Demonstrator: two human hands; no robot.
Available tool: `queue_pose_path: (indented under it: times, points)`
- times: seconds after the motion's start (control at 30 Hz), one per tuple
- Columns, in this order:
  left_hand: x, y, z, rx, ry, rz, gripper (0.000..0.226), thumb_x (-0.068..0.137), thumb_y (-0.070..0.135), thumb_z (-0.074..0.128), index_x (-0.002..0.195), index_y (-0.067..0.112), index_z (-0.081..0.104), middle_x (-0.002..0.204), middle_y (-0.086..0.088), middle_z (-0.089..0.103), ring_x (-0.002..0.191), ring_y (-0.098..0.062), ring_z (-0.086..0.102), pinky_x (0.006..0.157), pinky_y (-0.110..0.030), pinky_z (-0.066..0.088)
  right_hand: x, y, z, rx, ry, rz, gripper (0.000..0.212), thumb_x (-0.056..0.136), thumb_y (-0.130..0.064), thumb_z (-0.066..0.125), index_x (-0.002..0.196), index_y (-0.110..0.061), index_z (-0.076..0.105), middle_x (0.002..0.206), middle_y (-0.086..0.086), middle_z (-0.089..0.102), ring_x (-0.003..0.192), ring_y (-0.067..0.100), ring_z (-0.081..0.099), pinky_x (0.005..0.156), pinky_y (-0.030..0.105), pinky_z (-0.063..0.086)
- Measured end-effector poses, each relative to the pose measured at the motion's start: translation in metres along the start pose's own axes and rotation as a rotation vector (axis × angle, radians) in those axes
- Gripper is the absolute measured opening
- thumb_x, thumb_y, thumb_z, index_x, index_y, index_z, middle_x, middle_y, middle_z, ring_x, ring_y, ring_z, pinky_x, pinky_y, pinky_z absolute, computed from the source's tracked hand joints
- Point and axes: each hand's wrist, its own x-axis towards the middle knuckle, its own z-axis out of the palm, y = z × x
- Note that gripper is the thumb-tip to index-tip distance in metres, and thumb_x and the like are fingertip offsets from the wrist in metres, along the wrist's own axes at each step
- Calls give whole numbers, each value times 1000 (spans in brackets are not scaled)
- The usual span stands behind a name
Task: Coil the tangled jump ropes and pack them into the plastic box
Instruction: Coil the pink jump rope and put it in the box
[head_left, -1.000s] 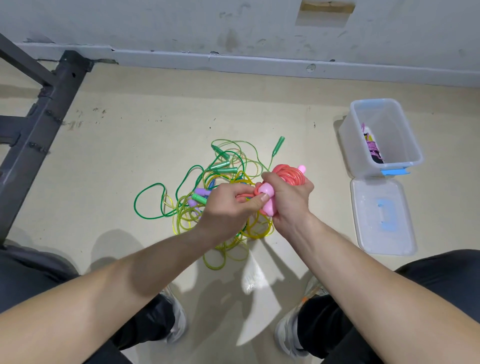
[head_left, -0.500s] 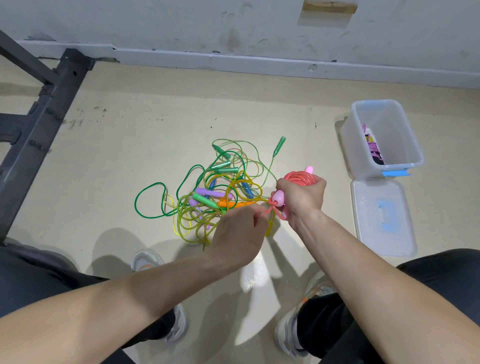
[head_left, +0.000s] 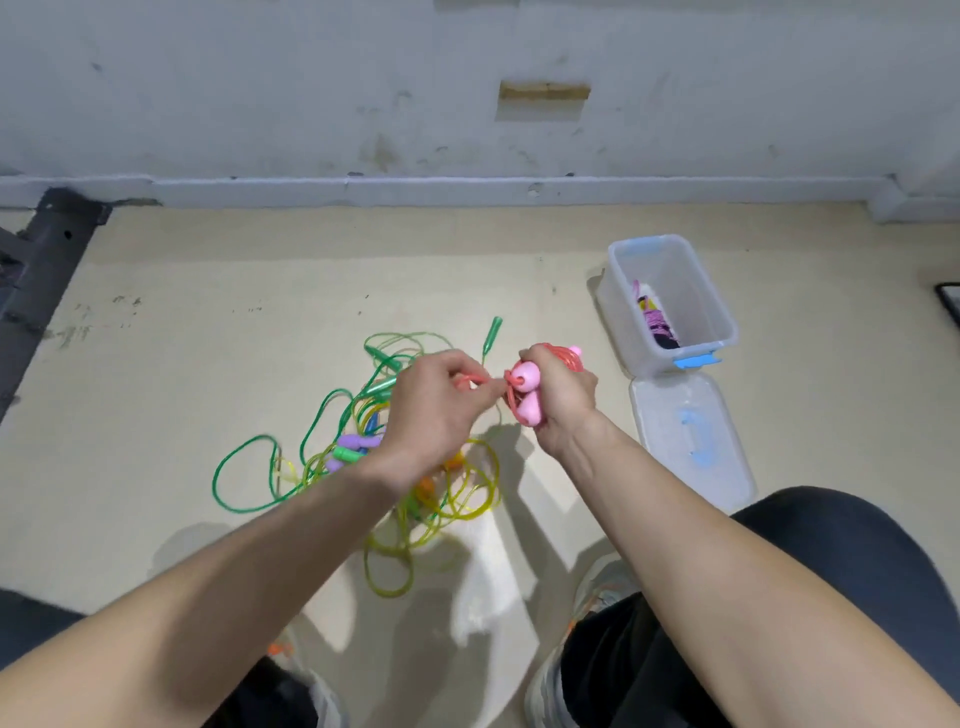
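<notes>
Just right of centre of the frame: right hand (head_left: 565, 397), fingers curled tight round a coiled red jump rope (head_left: 563, 357) and its two pink handles (head_left: 525, 379), all held up off the floor. Just left of it: left hand (head_left: 431, 410), thumb and fingertips pinched on a short loose strand of the same red rope (head_left: 467, 383), drawn taut toward the handles. Below and left of both hands, on the beige floor (head_left: 182, 364): tangled pile of green and yellow jump ropes (head_left: 470, 493), one green loop flung out to the left, a green handle (head_left: 493, 331) poking up at the top, a purple handle (head_left: 354, 441) near the middle, partly hidden by the left forearm. Right of the hands, well apart from the pile: clear plastic box (head_left: 724, 325), open, blue latch on its near edge, with a purple coiled rope (head_left: 657, 326) inside. Just below the box, flat on the floor: its clear lid (head_left: 675, 467) with a blue handle. Far left edge: dark metal frame (head_left: 36, 260). Top of the frame: grey scuffed wall (head_left: 311, 93).
</notes>
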Motion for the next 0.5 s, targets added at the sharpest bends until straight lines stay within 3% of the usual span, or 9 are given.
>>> queue_pose_path:
  times: [0.07, 0.17, 0.3, 0.4, 0.5]
  points:
    - [18, 28, 12, -44, 21, 39, 18, 76, 37, 83, 70, 26, 71, 53, 17, 57, 56, 0, 52, 58, -20, 38, 5, -28, -9, 33, -74, 109, 60, 61, -31, 73, 115, -8, 60, 72, 11, 62, 56, 26, 60, 62, 45, 60]
    - [48, 73, 35, -62, -14, 109, 15, 77, 35, 79, 71, 25, 69, 56, 12, 59, 63, -11, 62, 64, -27, 47, 13, -71, -32, -52, -173, 203, 26, 78, -38, 62, 97, -21, 65, 68, 6, 61, 67, 25, 66, 61, 38, 60]
    - [86, 126, 66, -149, -116, 177, 12, 72, 39, 71, 66, 31, 66, 57, 14, 59, 73, -24, 69, 74, -46, 60, 34, -114, -66, -207, -148, 193, 33, 91, -51, 59, 102, -19, 58, 104, 11, 59, 83, 30, 69, 62, 39, 62]
    - [119, 149, 95, -221, -227, 139, 19, 67, 47, 70, 69, 28, 65, 75, -2, 72, 77, -31, 73, 72, -52, 61, 72, -133, -92, -516, -93, -33, 37, 90, -40, 58, 124, -26, 54, 118, 5, 55, 88, 24, 61, 69, 33, 57]
    - [148, 170, 121, -346, -377, 80, 12, 88, 25, 72, 83, 18, 64, 83, -9, 67, 69, -27, 73, 69, -42, 64, 121, -155, -122, -987, -206, -408, 68, 78, -17, 56, 143, -32, 45, 133, -2, 40, 118, 22, 47, 96, 34, 46]
